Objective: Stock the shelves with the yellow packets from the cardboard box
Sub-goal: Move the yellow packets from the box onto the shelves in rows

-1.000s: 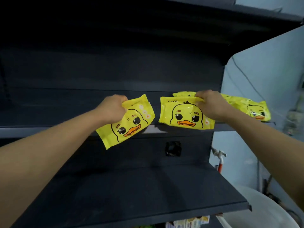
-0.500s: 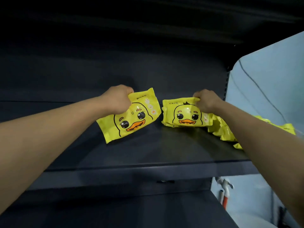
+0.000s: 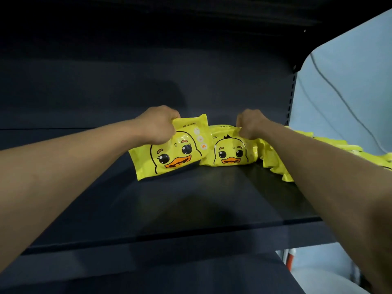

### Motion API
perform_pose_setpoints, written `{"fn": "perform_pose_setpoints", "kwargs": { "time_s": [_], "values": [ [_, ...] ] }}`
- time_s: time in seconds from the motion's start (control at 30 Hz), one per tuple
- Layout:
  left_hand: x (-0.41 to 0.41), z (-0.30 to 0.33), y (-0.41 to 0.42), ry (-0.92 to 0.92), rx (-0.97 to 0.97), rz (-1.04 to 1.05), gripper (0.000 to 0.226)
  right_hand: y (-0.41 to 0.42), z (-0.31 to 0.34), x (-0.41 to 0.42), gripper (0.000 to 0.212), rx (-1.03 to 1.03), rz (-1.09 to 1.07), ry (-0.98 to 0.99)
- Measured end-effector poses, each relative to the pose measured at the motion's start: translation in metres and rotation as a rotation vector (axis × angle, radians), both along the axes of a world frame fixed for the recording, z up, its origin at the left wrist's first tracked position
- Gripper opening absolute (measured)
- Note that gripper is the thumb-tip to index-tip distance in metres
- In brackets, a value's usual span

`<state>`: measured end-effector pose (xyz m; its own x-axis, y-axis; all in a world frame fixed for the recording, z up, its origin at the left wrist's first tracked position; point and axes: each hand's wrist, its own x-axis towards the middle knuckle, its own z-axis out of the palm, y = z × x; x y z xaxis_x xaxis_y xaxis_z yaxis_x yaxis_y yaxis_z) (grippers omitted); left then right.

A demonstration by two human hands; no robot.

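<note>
Dark metal shelf [image 3: 191, 200] carries my row of glossy yellow duck-face packets. My left hand [image 3: 158, 126] grips the top edge of a tilted packet [image 3: 169, 152]; my right hand [image 3: 251, 125] pinches the one beside it [image 3: 230, 153]. I'd stand both upright, faces forward, edges touching, before letting go.

Two yellow duck-face packets stand on a dark shelf [image 3: 191, 204]. The left packet [image 3: 169, 153] tilts, its top leaning toward one o'clock, touching the upright right packet [image 3: 230, 152] at its three o'clock. More yellow packets [image 3: 273, 164] lie in a row toward three o'clock.
</note>
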<state>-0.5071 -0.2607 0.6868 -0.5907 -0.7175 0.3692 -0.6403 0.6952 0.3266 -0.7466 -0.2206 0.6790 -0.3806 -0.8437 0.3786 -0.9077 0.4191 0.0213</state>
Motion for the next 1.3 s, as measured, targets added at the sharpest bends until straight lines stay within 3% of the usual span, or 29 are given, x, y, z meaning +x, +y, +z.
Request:
{"fn": "perform_pose_setpoints", "kwargs": {
  "time_s": [0.4,0.5,0.6,0.77,0.87,1.03,1.3],
  "values": [
    [-0.127,-0.013,0.017,-0.135,-0.091,-0.172,0.029,0.064,0.042,-0.045,0.030,-0.054,0.016,-0.080],
    [-0.145,-0.023,0.013,-0.164,-0.156,-0.155,0.040,0.071,0.036,-0.049,0.017,-0.030,0.008,-0.100],
    [-0.149,-0.033,0.007,-0.134,-0.259,-0.106,0.039,0.076,0.030,-0.049,0.027,-0.021,0.023,-0.123],
    [-0.147,-0.036,0.004,-0.029,-0.402,-0.092,0.020,0.076,0.025,-0.043,0.031,-0.015,0.039,-0.126],
    [-0.147,-0.032,0.007,0.004,-0.396,-0.104,0.027,0.078,0.025,-0.031,0.032,-0.034,0.049,-0.136],
    [-0.124,-0.024,0.014,-0.084,-0.387,-0.088,0.041,0.084,0.025,-0.001,0.032,-0.062,0.081,-0.128],
    [0.001,-0.015,0.023,-0.197,-0.304,0.039,0.036,0.099,0.010,0.080,0.042,-0.015,0.115,-0.143]
  ]
}}
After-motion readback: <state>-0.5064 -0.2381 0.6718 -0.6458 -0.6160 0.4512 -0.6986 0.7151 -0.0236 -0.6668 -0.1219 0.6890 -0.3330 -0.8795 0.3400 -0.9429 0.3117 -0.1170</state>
